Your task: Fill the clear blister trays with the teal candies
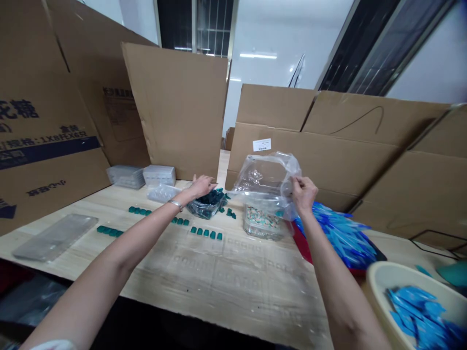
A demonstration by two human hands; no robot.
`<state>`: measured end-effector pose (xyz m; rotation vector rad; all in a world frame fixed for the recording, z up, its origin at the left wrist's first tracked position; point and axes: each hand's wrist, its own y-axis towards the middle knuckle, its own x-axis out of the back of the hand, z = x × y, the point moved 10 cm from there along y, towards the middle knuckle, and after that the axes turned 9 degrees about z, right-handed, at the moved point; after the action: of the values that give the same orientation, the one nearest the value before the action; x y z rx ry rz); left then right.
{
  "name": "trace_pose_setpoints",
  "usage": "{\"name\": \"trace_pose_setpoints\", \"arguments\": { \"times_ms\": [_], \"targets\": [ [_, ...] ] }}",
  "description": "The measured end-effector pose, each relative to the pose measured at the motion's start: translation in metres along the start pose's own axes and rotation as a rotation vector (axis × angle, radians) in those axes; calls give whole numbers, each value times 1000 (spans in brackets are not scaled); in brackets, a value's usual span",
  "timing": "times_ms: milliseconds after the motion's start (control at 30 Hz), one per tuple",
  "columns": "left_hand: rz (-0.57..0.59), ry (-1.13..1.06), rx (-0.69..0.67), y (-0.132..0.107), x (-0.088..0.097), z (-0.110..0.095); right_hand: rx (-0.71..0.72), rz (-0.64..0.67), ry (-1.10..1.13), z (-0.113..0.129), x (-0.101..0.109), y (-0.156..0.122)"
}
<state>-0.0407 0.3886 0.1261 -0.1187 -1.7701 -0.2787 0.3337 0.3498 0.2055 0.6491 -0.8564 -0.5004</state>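
My right hand (305, 194) pinches the edge of a clear plastic bag (260, 177), which is raised and spread above the table. Below the bag stands a clear tub of small multicoloured pieces (261, 217). My left hand (202, 186) reaches over a clear tub (204, 210) heaped with dark green pieces (213, 197). Its fingers look outstretched, and nothing shows in them. A few loose green pieces (230, 213) lie beside this tub. Green pieces (206, 234) also sit in short rows in clear moulded trays (233, 265), partly behind my left forearm.
Stacked clear plastic trays (159, 175) stand at the back left, and a clear lid-like tray (56, 236) lies at the left edge. Blue packets (337, 233) fill a red tray at right, near a cream basin (379, 277) holding more blue packets. Cardboard panels (178, 112) wall the back.
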Motion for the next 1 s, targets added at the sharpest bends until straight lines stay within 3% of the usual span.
{"name": "trace_pose_setpoints", "arguments": {
  "times_ms": [100, 200, 300, 333, 400, 467, 500, 533, 567, 600, 667, 733, 800, 900, 1000],
  "targets": [
    [170, 6, 7, 16, -18, -17, -94, -10, -8, -26, -1, -10],
    [335, 29, -16, 15, -34, -19, -211, 27, -45, -58, -2, -15],
    [305, 44, -106, 5, -34, -12, -285, 135, -116, -73, -1, -17],
    [281, 51, -144, 1, -34, -8, -285, 146, -171, -67, 3, -18],
    [240, 73, -238, -7, -34, -4, -225, 79, -308, -33, 20, -22],
    [207, 82, -330, -15, -34, -3, -68, -38, -373, 29, 33, -32],
    [197, 70, -355, -17, -34, -3, 22, -42, -305, 62, 30, -39],
    [185, 43, -361, -18, -32, -2, 124, 8, -191, 96, 18, -46],
    [173, 7, -350, -19, -30, -1, 224, 141, -79, 128, -5, -53],
    [162, -28, -325, -19, -27, 0, 289, 334, -9, 155, -38, -61],
    [125, -50, -227, -18, -20, 5, 302, 676, -18, 185, -108, -75],
    [64, 11, -73, -18, -11, 18, 192, 925, -121, 183, -171, -80],
    [10, 84, 85, -19, -3, 36, 116, 1015, -168, 174, -214, -72],
    [12, 99, 229, -19, -3, 63, 14, 1093, -197, 158, -258, -59],
    [50, 63, 274, -16, -13, 84, -92, 1165, -184, 143, -285, -59]
  ]
}}
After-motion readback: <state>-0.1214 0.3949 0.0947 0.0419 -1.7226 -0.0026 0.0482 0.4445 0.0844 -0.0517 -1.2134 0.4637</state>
